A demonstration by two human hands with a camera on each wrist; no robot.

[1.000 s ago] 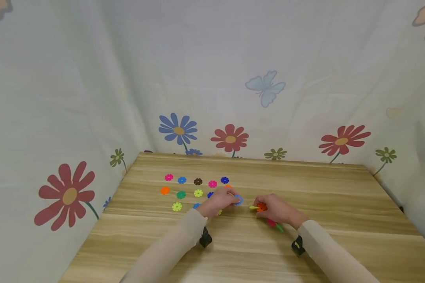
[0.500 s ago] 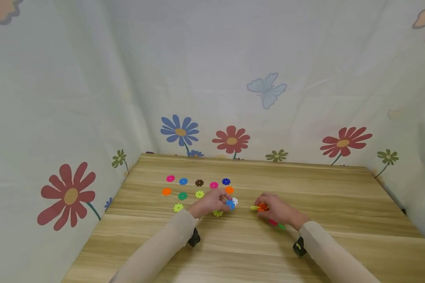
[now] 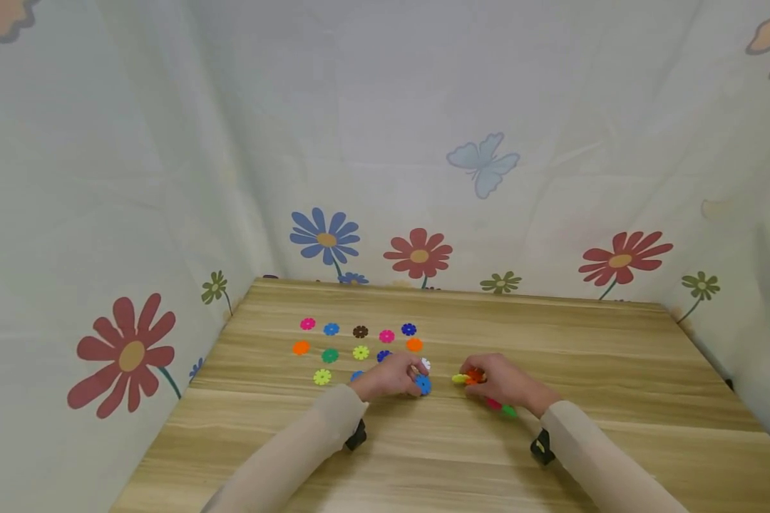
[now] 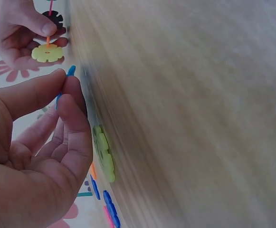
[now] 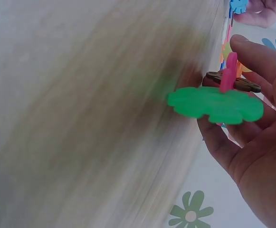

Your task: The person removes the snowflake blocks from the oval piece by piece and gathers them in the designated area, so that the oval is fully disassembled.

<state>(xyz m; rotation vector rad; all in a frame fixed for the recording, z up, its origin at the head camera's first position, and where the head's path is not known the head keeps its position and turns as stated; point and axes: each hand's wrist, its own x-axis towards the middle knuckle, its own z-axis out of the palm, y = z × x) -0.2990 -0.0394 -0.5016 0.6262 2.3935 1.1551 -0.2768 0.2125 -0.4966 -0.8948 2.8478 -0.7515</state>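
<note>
My left hand pinches a blue notched plastic disc between thumb and fingers, close over the table. In the left wrist view this blue disc shows nearly edge-on. My right hand holds a chain of slotted-together discs. Its yellow disc points toward my left hand, followed by an orange disc. In the right wrist view a brown disc, a pink disc and a green disc make up the near end. My right fingers partly hide the middle.
Loose discs lie in rough rows on the wooden table, left of centre, among them a green disc and an orange disc. A white disc lies just beyond my left fingers. A flower-printed cloth hangs behind the table.
My left hand has brought the blue disc a little nearer to me, and the white disc now shows beyond it. My right hand stays almost in place with the chain.
</note>
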